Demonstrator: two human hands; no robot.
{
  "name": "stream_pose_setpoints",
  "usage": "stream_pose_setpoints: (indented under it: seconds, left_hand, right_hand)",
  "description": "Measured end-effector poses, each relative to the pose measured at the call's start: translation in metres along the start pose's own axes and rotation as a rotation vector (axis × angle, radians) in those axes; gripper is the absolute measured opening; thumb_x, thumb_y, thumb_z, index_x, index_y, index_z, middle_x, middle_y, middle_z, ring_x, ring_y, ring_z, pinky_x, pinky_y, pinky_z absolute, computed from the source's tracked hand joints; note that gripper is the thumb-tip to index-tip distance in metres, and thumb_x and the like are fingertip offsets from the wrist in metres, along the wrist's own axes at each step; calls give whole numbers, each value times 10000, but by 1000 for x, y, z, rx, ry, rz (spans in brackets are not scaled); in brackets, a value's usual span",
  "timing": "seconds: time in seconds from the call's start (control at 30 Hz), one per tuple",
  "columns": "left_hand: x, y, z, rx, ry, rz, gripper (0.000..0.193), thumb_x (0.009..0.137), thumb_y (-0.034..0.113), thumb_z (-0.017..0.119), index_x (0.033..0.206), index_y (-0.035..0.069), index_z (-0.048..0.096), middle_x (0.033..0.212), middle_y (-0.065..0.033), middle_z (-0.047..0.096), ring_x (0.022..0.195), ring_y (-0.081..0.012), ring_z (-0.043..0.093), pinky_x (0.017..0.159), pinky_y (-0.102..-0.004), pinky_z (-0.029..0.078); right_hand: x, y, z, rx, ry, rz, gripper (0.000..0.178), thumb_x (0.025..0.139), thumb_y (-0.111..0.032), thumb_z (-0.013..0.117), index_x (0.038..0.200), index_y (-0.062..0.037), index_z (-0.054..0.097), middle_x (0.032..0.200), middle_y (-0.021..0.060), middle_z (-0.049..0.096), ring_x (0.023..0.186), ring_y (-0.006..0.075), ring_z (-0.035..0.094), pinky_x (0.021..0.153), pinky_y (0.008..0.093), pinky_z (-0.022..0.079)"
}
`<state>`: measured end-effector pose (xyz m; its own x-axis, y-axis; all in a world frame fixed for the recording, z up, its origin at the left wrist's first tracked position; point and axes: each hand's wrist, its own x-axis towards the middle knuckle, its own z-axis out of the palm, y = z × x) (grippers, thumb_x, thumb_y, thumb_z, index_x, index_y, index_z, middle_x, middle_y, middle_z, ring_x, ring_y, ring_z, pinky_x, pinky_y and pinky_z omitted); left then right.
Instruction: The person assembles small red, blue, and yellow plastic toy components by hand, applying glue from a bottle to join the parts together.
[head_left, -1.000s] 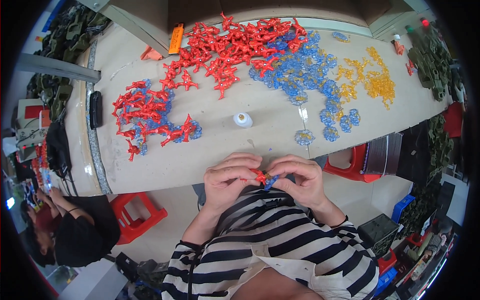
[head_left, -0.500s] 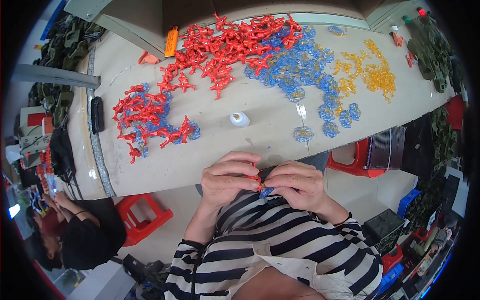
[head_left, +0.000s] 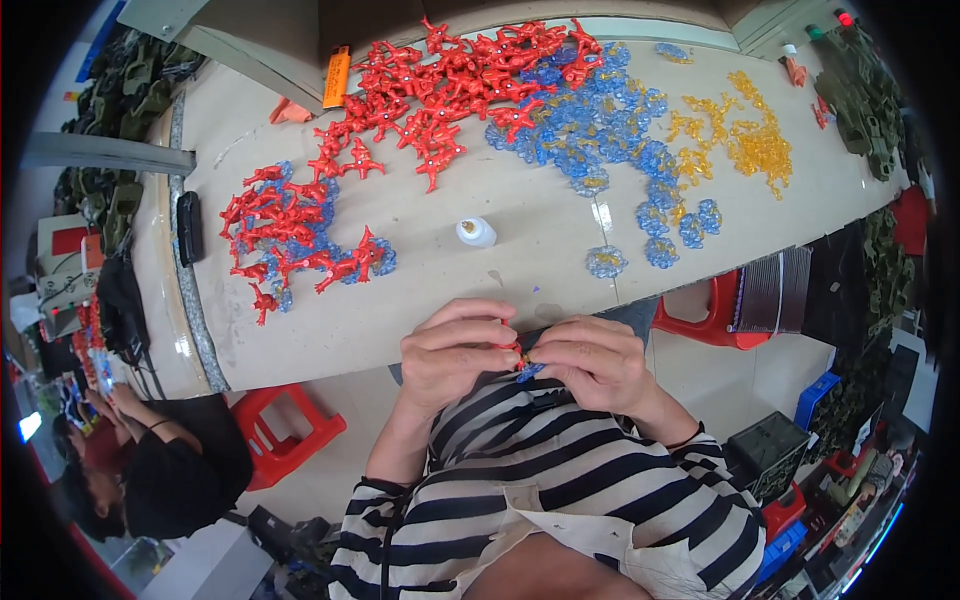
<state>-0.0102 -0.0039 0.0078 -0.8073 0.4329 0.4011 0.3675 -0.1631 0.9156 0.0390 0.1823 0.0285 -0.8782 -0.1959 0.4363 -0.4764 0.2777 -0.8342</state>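
Observation:
Just off the table's near edge, my left hand (head_left: 452,350) is closed on a red plastic figure (head_left: 513,350), mostly hidden by the fingers. My right hand (head_left: 592,364) pinches a clear blue plastic piece (head_left: 529,373) with a bit of yellow on it, held against the figure. Both hands meet in front of my striped top. Beyond them on the table stands a small white bottle (head_left: 477,233). To the left, red figures joined with blue pieces lie in a group (head_left: 290,225).
A large heap of red figures (head_left: 450,80) covers the back, with blue pieces (head_left: 610,120) beside it and small yellow parts (head_left: 758,145) farther right. An orange box (head_left: 339,77) leans by the shelf post. Red stools (head_left: 285,435) stand below; a co-worker (head_left: 165,470) sits at left.
The right fingers have shifted slightly around the blue piece, and it sits a little lower and more tilted. Both hands stay in nearly the same place.

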Motion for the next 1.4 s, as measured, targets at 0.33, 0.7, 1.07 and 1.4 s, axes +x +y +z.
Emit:
stream_pose_setpoints:
  seconds: [0.33, 0.7, 1.07, 1.4]
  left_hand:
    - [-6, -6, 2, -234, -30, -155, 142, 626, -55, 662, 742, 25, 685, 799, -105, 642, 853, -314, 613, 700, -367, 514]
    - [4, 14, 11, 164, -6, -79, 217, 577, -67, 660, 744, 65, 698, 802, -62, 645, 836, -250, 619, 700, -309, 511]
    - [3, 19, 3, 219, -26, -79, 171, 587, -42, 690, 723, 61, 697, 805, -66, 643, 839, -274, 618, 681, -324, 515]
    - [20, 19, -45, 1016, 26, -4, 354, 639, -2, 688, 989, 26, 640, 814, -86, 602, 714, -233, 542, 624, -322, 454]
  right_hand:
    - [-1, 4, -3, 7, -27, -80, 248, 584, 20, 698, 819, 22, 621, 802, 120, 616, 684, 257, 622, 605, 312, 521]
    - [-8, 22, 1, 64, 14, -79, 236, 581, 4, 686, 810, 20, 628, 782, 117, 623, 691, 246, 625, 594, 311, 512]
    - [-2, 24, 7, 149, 22, -76, 231, 604, 9, 693, 827, 14, 632, 780, 115, 624, 696, 250, 622, 599, 311, 502]
    - [33, 23, 22, -184, 202, 246, 368, 650, -28, 725, 999, -7, 610, 907, 129, 605, 723, 186, 585, 592, 281, 486]
